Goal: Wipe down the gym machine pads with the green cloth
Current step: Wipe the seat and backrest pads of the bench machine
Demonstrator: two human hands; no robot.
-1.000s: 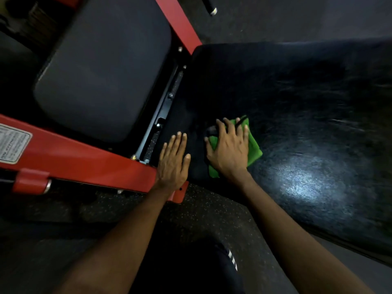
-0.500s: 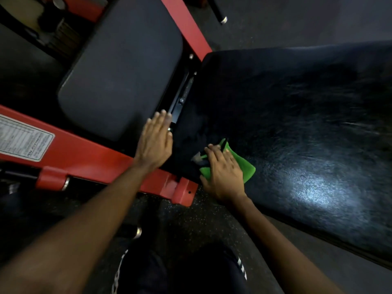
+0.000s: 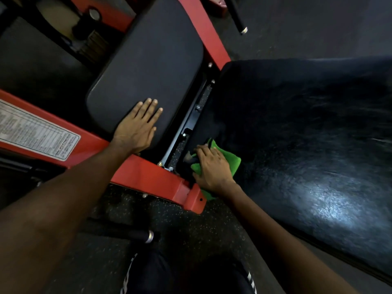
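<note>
Illegible white label on red frame, near green cloth.

— The big pad, what finish?

— Black vinyl-like covering, glossy, with a fine grain; it throws back a bright patch of light near its lower right. The small pad is dark grey and matt, smooth, with no sheen.

— And the frame?

— Red painted metal, smooth, semi-gloss. A paper-like label with a pale printed face is stuck on it. The bracket between the pads is black metal with bare silvery bolts.

— The cloth?

— Soft green fabric, matt, rumpled under the right hand.

— Floor?

— Dark rubbery surface, rough, flecked with pale specks. The bar on it is black with a shiny metal end.
</note>
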